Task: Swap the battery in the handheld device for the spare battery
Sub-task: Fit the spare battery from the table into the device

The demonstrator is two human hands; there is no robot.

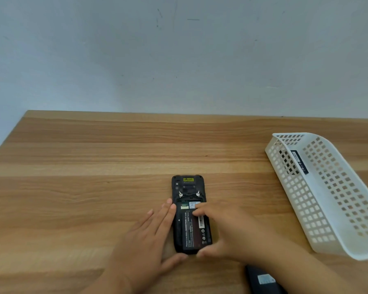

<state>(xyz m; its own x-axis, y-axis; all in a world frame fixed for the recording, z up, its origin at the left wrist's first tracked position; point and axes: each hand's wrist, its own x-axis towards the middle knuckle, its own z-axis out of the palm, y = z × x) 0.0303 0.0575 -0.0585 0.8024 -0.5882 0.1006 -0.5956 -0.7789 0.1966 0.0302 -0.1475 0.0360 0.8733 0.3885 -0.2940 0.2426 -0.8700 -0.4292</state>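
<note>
A black handheld device (188,185) lies face down on the wooden table, its back cover off. In its open compartment sits a black battery (191,230) with white print and a barcode label. My right hand (227,230) spans that battery, fingertips on its far end by the white label and thumb at its near end. My left hand (145,238) lies flat against the device's left side with the thumb at its bottom corner, bracing it. Another black battery (299,161) with a label lies inside the white basket at the right.
The white perforated basket (327,219) stands at an angle along the table's right side. A dark flat piece with a pale label (261,279) lies at the near edge, partly under my right forearm. Bare wooden table (94,166) stretches left and back to a pale wall.
</note>
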